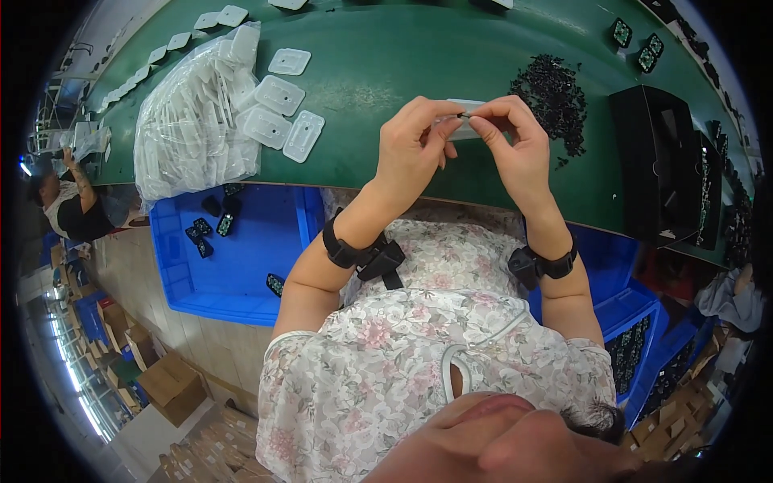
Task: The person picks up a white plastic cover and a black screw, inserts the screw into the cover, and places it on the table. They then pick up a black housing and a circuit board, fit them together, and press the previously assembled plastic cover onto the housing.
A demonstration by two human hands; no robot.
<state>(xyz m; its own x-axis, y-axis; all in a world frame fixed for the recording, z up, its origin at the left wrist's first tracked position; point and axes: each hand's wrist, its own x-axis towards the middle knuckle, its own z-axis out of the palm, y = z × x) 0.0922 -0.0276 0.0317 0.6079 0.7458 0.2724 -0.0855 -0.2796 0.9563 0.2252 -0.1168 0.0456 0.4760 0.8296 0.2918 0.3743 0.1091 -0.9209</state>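
Note:
My left hand (415, 138) and my right hand (515, 143) meet over the green table, fingertips pinched together. Between them is a small dark part (463, 115), too small to make out fully; both hands seem to grip it. Just behind the fingers, a translucent white plastic plate (463, 103) shows, mostly covered by my hands. A spread pile of small black parts (551, 92) lies right of my right hand. Left of my left hand are several loose white plastic plates (280, 95), beside a clear bag (197, 121) filled with more of them.
More white plates (179, 41) line the table's far left edge. A black box (656, 153) stands at the right. Black pieces with green circuit boards (621, 33) lie far right. Below the table edge is a blue bin (241, 266) with several black pieces. Another person (76, 197) is at far left.

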